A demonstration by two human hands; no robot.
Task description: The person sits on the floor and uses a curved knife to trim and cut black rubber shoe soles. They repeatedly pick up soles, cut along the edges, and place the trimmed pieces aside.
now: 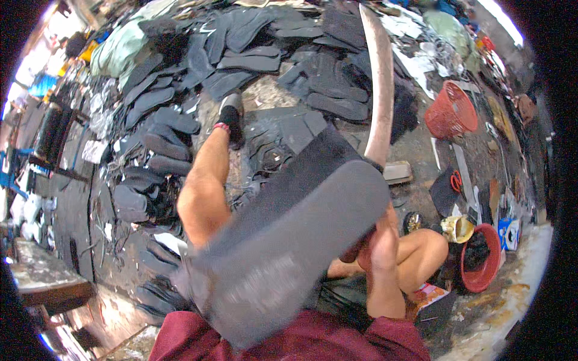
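Observation:
A large dark grey foam sheet with a rounded end lies tilted across my lap, blurred. At its right edge, my right hand has its fingers curled on the sheet. My left hand is hidden behind the sheet. A long, pale, curved strip rises from behind the sheet's upper right corner; I cannot tell what holds it. My left leg stretches forward to a black shoe. My right knee is bent beside my right hand.
Heaps of dark sole-shaped cut-outs cover the floor ahead and to the left. A red basket lies at the right and a red bowl by my right knee. Red-handled scissors lie nearby. A wooden bench stands at the left.

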